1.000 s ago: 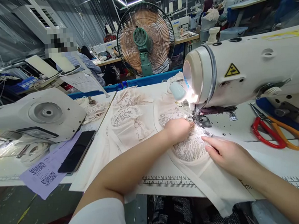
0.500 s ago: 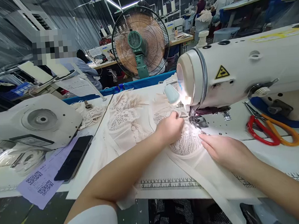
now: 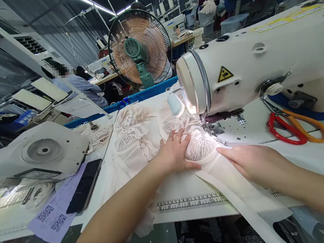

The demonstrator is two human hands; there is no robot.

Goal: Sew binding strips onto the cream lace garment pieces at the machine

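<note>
A cream lace bra [image 3: 199,145] lies on the sewing bed, the edge of one cup by the presser foot [image 3: 213,129] of the sewing machine [image 3: 242,66]. My left hand [image 3: 175,153] rests flat on the bra with its fingers spread, left of the cup. At the cup's right edge, my right hand [image 3: 255,163] pinches the fabric between thumb and forefinger; part of the grip is hidden. A long pale strap hangs from the bra over the table's front edge. The lamp by the needle lights the lace brightly.
Red and orange-handled scissors [image 3: 294,126] lie at right. More lace pieces [image 3: 132,135] lie left of the bra. A phone [image 3: 84,185] rests on a purple paper [image 3: 53,223] near a second machine [image 3: 38,150]. Behind stands a fan [image 3: 139,48]; a person in stripes sits back left.
My left hand has let go of its pinch near the needle, moved down and left, and spread over the bra. My right hand stays at the cup's edge. The view has shifted.
</note>
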